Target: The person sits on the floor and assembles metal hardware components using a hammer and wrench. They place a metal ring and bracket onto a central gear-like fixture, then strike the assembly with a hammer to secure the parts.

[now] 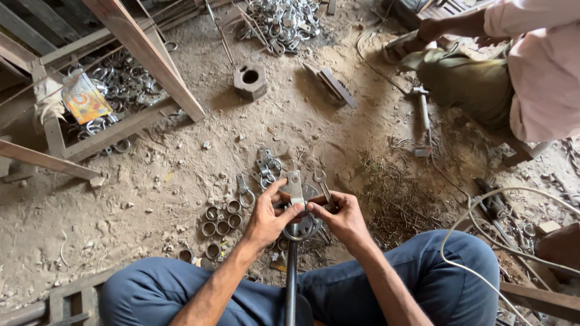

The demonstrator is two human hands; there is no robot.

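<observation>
over the dirt floor (151, 181) | left hand (266, 218) is pinching the upright metal bracket (295, 186) | right hand (344, 217) is gripping the spanner (323, 187) just right of it

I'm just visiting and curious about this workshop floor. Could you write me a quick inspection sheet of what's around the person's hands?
Surface: dusty dirt floor, scattered with small stones.
Job's things: flat metal bracket held upright over a vertical rod; small spanner beside it.
Clutter: group of short metal rings, loose clamps, heap of metal shavings, hexagonal block, pile of ring parts.
Hands: left hand and right hand both grip the bracket assembly.
Cables: pale cable looping at right.
Surroundings: wooden frame; another person's sleeve.
</observation>
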